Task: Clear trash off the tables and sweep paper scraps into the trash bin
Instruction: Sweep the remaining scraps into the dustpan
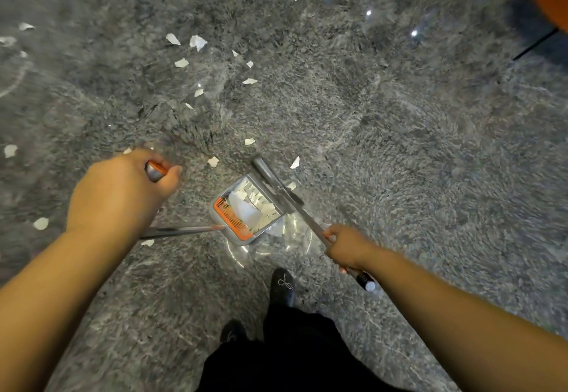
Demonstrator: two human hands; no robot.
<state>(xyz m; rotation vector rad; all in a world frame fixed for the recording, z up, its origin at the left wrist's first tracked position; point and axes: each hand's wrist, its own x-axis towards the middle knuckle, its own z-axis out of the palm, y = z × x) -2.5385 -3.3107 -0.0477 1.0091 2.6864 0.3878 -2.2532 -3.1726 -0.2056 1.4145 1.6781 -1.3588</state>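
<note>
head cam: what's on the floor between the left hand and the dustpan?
Head view: one paper scrap on grey floor between the left hand and dustpan. Lower down, the dustpan's thin handle crosses that gap.

The floor (399, 133) looks like grey mottled stone, polished enough to throw small glossy glints. Torn scraps (198, 42) beyond the fingers are thin white matt paper with ragged edges. The dustpan (233, 235) between the hands is smooth grey plastic with an orange plastic comb edge, holding crumpled white paper. Its handle (181, 231) and the broom shaft (295, 204) look like dull grey metal, with orange trim at the fingers (172, 173).
</note>
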